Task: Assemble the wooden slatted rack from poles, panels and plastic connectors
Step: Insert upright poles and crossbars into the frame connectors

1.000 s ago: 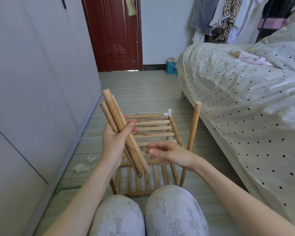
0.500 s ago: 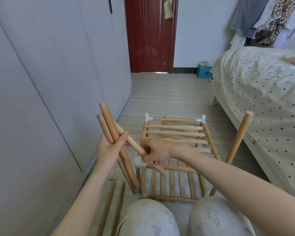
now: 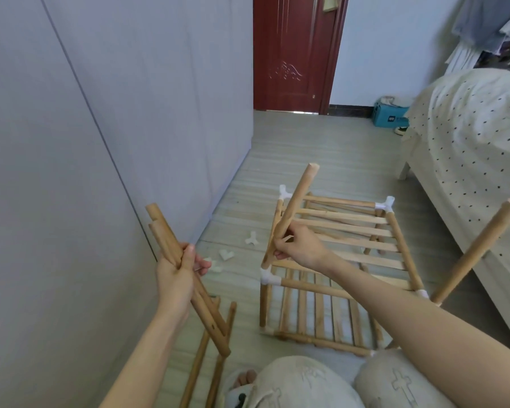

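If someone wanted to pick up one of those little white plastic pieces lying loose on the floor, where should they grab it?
Judging by its shape, pinch the white connector at the middle where its prongs meet, coming straight down from above. It lies flat on the floor, apart from the rack, with nothing over it.

The right hand point(image 3: 299, 245) covers the middle of the pole point(image 3: 292, 213) it grips, and you cannot tell if the pole's low end touches the white corner piece point(image 3: 267, 276) below it. The left hand point(image 3: 175, 272) hides part of its two poles point(image 3: 165, 234). The right arm point(image 3: 409, 316) crosses the rack point(image 3: 336, 260) and hides some slats. Two thin sticks point(image 3: 206, 369) on the floor run off the bottom edge. The bed point(image 3: 468, 148) is cut off on the right — so are the hanging clothes point(image 3: 489, 28). The small white bits point(image 3: 252, 239) on the floor are blurry — their shapes are hard to make out. The blue box point(image 3: 390, 117) has a label too small to read.
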Tool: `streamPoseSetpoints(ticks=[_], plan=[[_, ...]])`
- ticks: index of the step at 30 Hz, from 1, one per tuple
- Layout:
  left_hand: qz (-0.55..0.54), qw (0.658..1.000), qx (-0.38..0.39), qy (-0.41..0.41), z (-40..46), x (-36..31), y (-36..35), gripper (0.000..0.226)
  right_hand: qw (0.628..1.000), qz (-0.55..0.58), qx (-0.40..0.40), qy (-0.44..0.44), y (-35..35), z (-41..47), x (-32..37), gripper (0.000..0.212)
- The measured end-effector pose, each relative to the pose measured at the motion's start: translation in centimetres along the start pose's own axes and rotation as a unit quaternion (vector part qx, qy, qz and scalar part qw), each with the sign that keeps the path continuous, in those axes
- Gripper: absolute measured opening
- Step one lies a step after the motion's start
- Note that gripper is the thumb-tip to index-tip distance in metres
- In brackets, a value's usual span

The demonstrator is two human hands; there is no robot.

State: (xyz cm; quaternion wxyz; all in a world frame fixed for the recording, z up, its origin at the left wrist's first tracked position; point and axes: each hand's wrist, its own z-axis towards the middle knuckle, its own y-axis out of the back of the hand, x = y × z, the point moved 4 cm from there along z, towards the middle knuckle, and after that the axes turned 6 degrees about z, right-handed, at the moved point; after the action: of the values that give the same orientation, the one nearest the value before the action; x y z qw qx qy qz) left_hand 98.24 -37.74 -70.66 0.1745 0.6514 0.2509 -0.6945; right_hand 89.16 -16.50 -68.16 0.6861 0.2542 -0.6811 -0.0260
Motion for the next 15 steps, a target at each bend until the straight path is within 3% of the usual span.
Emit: streamPoseSetpoints(ticks=[3,7,15], plan=[[0.008,1.000,-0.001,-0.001,0.2,0.6,0.4,0.013,0.999,-0.037,0.013,0.025,-0.6,0.6,0.2,0.008],[0.006,1.000,-0.011,0.006,0.0,1.0,0.6,0.016,0.977,-0.193,0.044,0.072,-1.6,0.8,0.1,0.009],[0.013,1.000,-0.017,0.019,-1.0,0.6,0.7,0.015,0.974,-0.205,0.088,0.050,-1.6,1.0,-0.3,0.013]])
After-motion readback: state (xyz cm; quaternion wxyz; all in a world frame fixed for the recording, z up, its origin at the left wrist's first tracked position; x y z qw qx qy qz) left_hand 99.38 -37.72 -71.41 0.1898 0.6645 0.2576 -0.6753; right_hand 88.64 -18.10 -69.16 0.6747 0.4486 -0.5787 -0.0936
